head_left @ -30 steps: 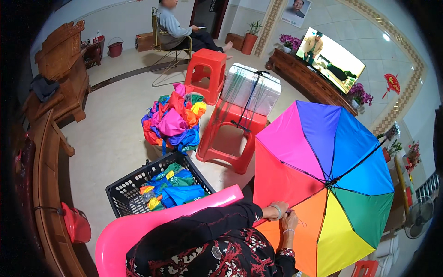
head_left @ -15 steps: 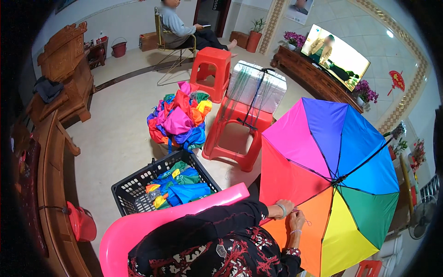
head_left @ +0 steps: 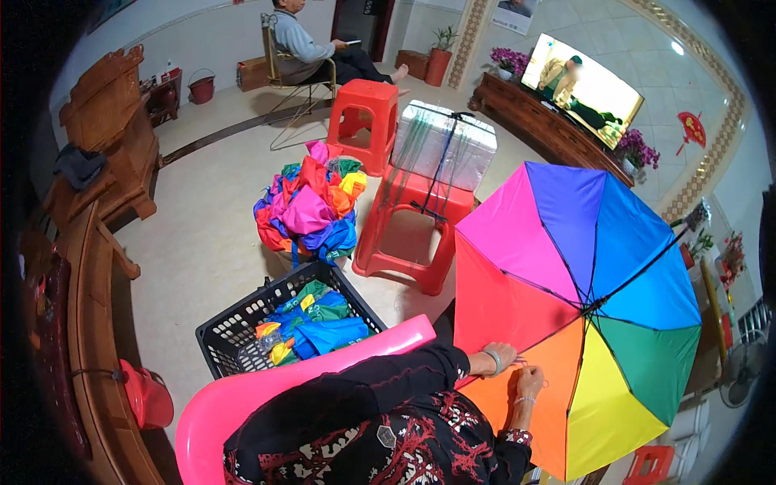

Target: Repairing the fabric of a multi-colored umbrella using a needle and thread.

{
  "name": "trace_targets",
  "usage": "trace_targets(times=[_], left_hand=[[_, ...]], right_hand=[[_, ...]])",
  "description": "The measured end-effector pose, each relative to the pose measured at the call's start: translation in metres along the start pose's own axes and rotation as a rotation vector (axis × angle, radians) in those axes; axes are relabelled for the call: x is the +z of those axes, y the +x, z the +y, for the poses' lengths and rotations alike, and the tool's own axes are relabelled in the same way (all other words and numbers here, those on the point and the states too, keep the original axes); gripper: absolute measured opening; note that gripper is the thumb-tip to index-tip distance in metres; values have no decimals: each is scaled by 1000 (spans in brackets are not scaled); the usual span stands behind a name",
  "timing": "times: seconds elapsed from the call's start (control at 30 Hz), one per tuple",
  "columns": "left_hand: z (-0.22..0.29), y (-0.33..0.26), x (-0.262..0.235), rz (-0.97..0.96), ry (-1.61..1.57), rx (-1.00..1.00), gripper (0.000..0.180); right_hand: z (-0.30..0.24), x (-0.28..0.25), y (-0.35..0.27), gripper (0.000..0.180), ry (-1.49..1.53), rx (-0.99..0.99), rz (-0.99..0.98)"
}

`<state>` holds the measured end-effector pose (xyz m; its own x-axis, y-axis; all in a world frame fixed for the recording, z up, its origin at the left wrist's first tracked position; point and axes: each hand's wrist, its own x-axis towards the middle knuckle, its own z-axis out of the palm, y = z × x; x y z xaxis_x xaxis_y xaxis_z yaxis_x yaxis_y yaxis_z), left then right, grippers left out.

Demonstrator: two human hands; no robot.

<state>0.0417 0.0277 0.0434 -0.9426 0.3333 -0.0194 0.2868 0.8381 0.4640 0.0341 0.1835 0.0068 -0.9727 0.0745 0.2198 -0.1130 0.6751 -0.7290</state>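
An open rainbow umbrella (head_left: 634,242) spreads out at my right, the inside of its canopy with the dark ribs and shaft facing me. My left hand (head_left: 501,354), a bracelet at its wrist, is closed on the umbrella where the red and orange panels meet. Just to the right, my right hand (head_left: 529,381) is curled in a pinch over the orange panel. A thin thread loops out beside it; what its fingertips hold is too small to make out.
A black basket (head_left: 212,341) holds folded colourful cloth, with a heap of bright fabric (head_left: 307,210) beyond it. Red stools (head_left: 368,260) stand ahead, one bearing a white box (head_left: 461,145) with strings over it. A pink chair (head_left: 198,420) curves around me. Someone (head_left: 303,40) sits at the back.
My right hand has lifted slightly up and away from my left hand, the thread showing between them. The view and umbrella have shifted slightly.
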Motion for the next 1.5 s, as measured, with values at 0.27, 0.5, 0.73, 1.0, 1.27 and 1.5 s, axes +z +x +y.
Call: trace_targets(times=[0.27,0.5,0.73,1.0,1.27,1.5], left_hand=[[-17,17,21,-1,-274,-31,39],[-55,50,19,273,-355,-140,21],[-15,29,-9,322,-392,-63,35],[-17,23,-25,-40,-93,-93,40],[-6,10,-41,-145,203,21,27],[1,0,-21,-95,321,83,19]], right_hand=[[-44,-29,-7,21,939,418,510],[-41,-1,5,14,216,-49,301],[-15,9,-9,13,-169,-265,56],[-11,25,-4,10,-358,-198,18],[-10,24,6,13,-221,-191,8],[-14,12,-7,12,-102,-214,-41]])
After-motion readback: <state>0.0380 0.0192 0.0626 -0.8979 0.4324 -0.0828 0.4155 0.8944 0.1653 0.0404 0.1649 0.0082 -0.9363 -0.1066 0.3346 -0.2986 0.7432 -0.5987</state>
